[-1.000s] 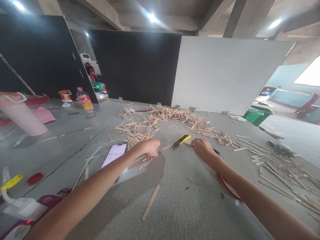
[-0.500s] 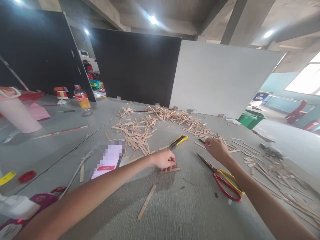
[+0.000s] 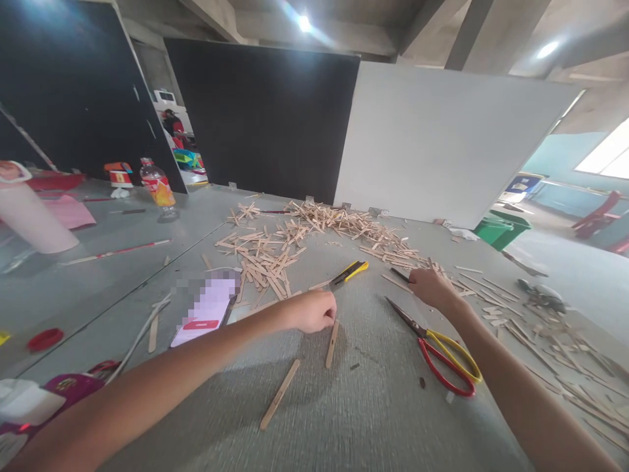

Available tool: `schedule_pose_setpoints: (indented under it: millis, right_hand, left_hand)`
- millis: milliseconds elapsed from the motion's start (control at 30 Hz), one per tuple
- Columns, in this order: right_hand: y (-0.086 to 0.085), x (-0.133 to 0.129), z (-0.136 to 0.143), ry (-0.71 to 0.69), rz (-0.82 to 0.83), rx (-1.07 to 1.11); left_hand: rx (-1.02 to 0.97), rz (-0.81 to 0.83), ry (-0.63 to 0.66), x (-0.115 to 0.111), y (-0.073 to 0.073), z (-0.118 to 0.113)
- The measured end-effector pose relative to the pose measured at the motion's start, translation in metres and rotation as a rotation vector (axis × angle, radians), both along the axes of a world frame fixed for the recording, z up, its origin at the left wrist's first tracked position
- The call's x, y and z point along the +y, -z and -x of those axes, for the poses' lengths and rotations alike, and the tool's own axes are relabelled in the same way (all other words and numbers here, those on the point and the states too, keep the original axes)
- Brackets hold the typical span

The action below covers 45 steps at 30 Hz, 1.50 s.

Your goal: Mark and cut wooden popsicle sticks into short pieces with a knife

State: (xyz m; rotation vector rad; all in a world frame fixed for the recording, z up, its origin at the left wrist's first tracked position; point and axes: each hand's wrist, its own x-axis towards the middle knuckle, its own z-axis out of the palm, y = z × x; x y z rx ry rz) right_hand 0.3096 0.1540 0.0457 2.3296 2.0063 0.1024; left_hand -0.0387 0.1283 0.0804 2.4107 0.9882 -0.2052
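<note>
Grey table (image 3: 383, 419), black panel (image 3: 270, 124) and white panel (image 3: 442, 144) upright behind. Left hand (image 3: 314, 311) near middle, fingertips pinched on far end of wooden stick (image 3: 331, 346). Loose stick (image 3: 280, 394) lies nearer, to its left. Right hand (image 3: 431, 288) closed round dark slim tool (image 3: 400, 275). Scissors (image 3: 417, 329) just below right hand. Yellow cutter (image 3: 350, 274) beyond left hand; heap of sticks (image 3: 339, 223) toward panels.
</note>
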Motion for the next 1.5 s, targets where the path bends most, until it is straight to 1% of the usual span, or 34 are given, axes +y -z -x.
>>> schedule_pose_setpoints:
  millis: [133, 233, 333, 433, 533, 600, 667, 733, 800, 867, 900, 967, 1067, 1167, 1267, 1367, 1433, 1500]
  right_hand:
    - [0.007, 0.001, -0.012, 0.055, 0.062, 0.003]
    - [0.008, 0.0, -0.016, 0.086, 0.08, 0.01]
    - [0.003, -0.001, -0.015, 0.086, 0.058, 0.037]
    - [-0.008, -0.001, -0.002, 0.056, -0.018, 0.091]
    - [-0.021, -0.004, 0.027, -0.029, -0.049, 0.187]
    - [-0.028, -0.012, 0.056, -0.155, -0.012, 0.268]
    - [-0.03, -0.026, 0.089, -0.324, 0.062, 0.351]
    - [-0.027, -0.043, 0.121, -0.473, 0.127, 0.42]
    - [-0.02, -0.057, 0.146, -0.565, 0.179, 0.474]
    - [-0.011, -0.066, 0.161, -0.583, 0.169, 0.502]
    - [-0.007, -0.068, 0.164, -0.575, 0.157, 0.512]
    - [-0.002, -0.066, 0.161, -0.525, 0.116, 0.522]
    - [0.001, -0.054, 0.144, -0.391, 0.024, 0.514]
    - [-0.005, -0.04, 0.125, -0.258, -0.09, 0.536]
    - [-0.017, -0.034, 0.112, -0.183, -0.18, 0.648]
    - [-0.032, -0.038, 0.103, -0.149, -0.219, 0.808]
    - [-0.041, -0.046, 0.1, -0.145, -0.198, 0.898]
    - [-0.044, -0.055, 0.098, -0.153, -0.155, 0.956]
  left_hand:
    - [0.046, -0.08, -0.093, 0.015, -0.014, 0.013]
    - [0.098, -0.116, -0.169, 0.023, -0.025, 0.026]
    - [0.147, -0.14, -0.244, 0.029, -0.032, 0.036]
    - [0.227, -0.098, -0.281, 0.035, -0.032, 0.04]
    - [0.301, -0.009, -0.306, 0.039, -0.026, 0.041]
    - [0.315, 0.04, -0.332, 0.041, -0.02, 0.042]
    - [0.306, 0.078, -0.354, 0.044, -0.016, 0.043]
    - [0.287, 0.108, -0.359, 0.048, -0.014, 0.044]
    - [0.268, 0.117, -0.353, 0.051, -0.014, 0.047]
    - [0.258, 0.105, -0.345, 0.054, -0.014, 0.049]
    - [0.253, 0.094, -0.34, 0.055, -0.015, 0.049]
    - [0.236, 0.066, -0.329, 0.056, -0.014, 0.05]
    - [0.163, 0.0, -0.317, 0.058, -0.011, 0.051]
    - [0.058, -0.09, -0.306, 0.06, -0.008, 0.049]
    - [-0.03, -0.185, -0.294, 0.059, -0.007, 0.046]
    - [-0.102, -0.287, -0.296, 0.048, -0.006, 0.037]
    - [-0.139, -0.344, -0.282, 0.035, -0.005, 0.027]
    - [-0.162, -0.373, -0.235, 0.019, -0.003, 0.015]
